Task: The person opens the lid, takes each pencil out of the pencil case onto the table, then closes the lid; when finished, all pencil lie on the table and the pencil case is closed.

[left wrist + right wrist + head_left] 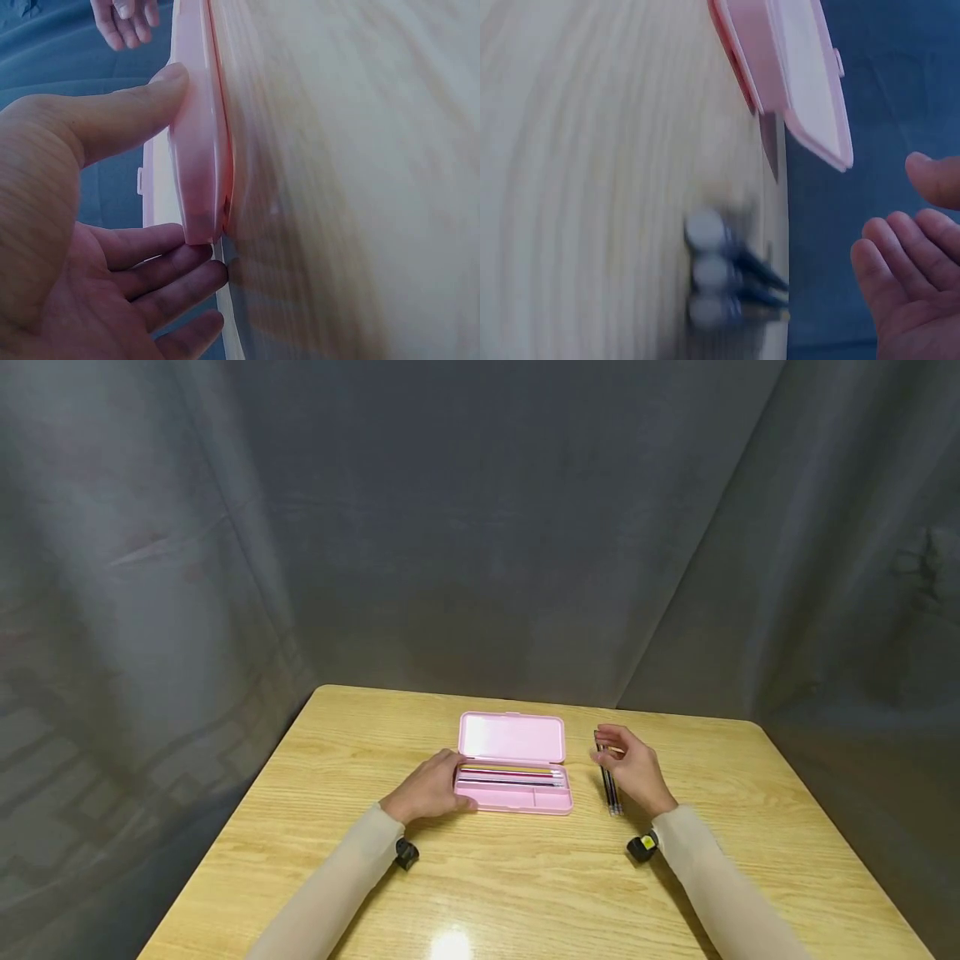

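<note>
A person sits at a light wooden tabletop point(315, 827) in front of a grey cloth backdrop point(480, 527).

At left, the left hand point(429, 789) rests against the left end of an open pink pencil case point(513, 789). In the left wrist view its thumb point(131, 112) presses the case's side and its straight fingers point(161, 262) touch the end, steadying it without curling round it.

The case lies near the tabletop's middle, lid point(512, 737) tilted back. Several pencils point(510, 775) lie lengthwise in its tray.

Just right of the case, three dark pencils with pale end caps point(611, 785) lie side by side on the tabletop. The right hand point(633, 768) hovers just above them, fingers loosely spread and holding nothing; whether it touches them cannot be told.

The loose pencils look light, stiff and smooth, likely to roll; they seem best pinched at mid-shaft. The case looks like light, rigid plastic that could slide when nudged, so bracing its end seems sensible.
</note>
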Demonstrator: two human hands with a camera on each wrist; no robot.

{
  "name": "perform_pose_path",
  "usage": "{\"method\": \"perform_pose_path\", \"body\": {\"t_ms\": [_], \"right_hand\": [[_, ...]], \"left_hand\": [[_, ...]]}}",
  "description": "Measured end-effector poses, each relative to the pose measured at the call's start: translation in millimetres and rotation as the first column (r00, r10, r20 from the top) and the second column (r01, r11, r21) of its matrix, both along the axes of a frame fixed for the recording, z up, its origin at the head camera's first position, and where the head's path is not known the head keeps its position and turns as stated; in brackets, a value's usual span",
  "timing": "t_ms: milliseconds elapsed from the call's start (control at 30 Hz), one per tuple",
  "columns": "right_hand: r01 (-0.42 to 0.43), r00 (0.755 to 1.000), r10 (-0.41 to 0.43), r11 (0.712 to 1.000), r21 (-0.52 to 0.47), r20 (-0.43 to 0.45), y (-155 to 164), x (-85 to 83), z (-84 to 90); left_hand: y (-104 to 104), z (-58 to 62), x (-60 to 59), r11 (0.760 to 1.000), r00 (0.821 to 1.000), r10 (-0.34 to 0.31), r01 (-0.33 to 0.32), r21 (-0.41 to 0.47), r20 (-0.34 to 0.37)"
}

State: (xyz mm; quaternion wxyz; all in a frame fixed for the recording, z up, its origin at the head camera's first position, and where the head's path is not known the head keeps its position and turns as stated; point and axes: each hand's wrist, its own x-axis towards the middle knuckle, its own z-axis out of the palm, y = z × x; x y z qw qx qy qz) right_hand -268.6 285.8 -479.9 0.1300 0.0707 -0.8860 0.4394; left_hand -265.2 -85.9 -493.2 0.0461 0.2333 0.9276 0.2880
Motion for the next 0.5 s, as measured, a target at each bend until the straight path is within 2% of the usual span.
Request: {"method": "perform_pose_path", "body": {"t_ms": [133, 367, 500], "right_hand": [[-0.053, 0.998, 0.054, 0.998, 0.039, -0.014, -16.4, 0.5, -0.4], [-0.158, 0.987, 0.158, 0.987, 0.008, -0.003, -47.6, -2.3, -3.3], [-0.181, 0.983, 0.182, 0.983, 0.021, -0.005, -63.0, -3.4, -4.4]], "left_hand": [[0.3, -0.9, -1.6, 1.000, 1.000, 0.004, -0.004, -0.001, -0.004], [1.3, -1.4, -1.6, 1.000, 1.000, 0.007, -0.007, -0.001, -0.001], [2.1, -0.8, -1.2, 1.000, 1.000, 0.006, -0.006, 0.000, 0.003]]}}
